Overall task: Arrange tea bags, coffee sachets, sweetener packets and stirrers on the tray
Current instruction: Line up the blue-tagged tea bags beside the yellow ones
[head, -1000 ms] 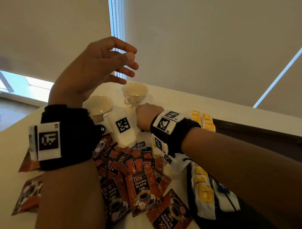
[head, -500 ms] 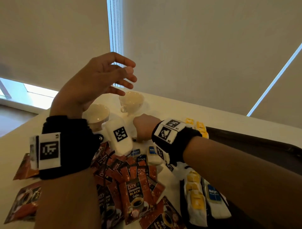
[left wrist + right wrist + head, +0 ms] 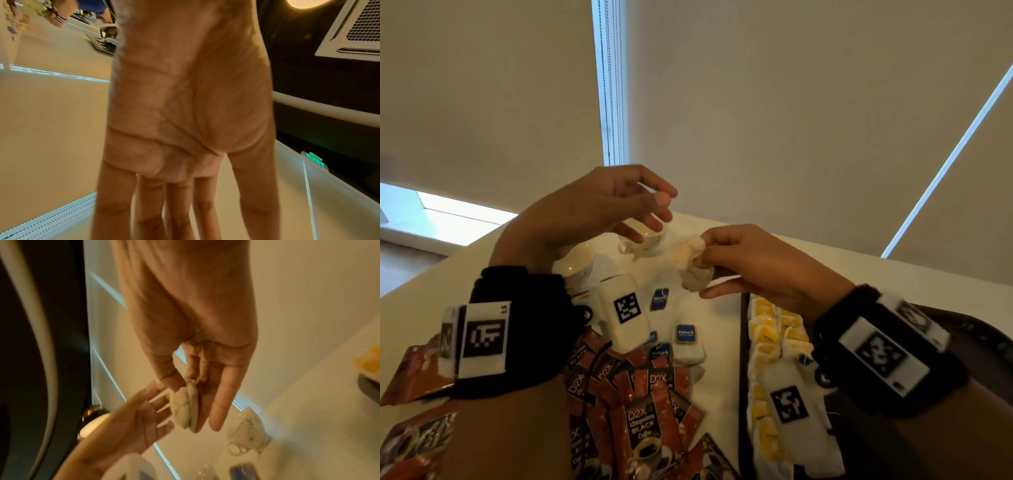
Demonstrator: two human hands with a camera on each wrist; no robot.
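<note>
Coffee sachets point(image 3: 640, 425), red-brown and marked D2X Black Coffee, lie fanned on the white table point(image 3: 719, 329) at about 7 o'clock in the head view, partly under the left forearm. The left hand point(image 3: 585, 219) hovers above them at 10 o'clock, released, fingers loosely spread and holding nothing, over two cream cups point(image 3: 577, 262). White sweetener packets point(image 3: 686, 337) with blue labels lie at the centre, just beyond the sachets. At 1 o'clock from these the right hand point(image 3: 760, 263) is raised off the table, thumb and fingers pinching a small crumpled pale bundle point(image 3: 690, 265); what it is cannot be told. Yellow-tagged tea bags point(image 3: 774, 339) line the left edge of the dark tray point(image 3: 976, 329) at 4 o'clock.
</note>
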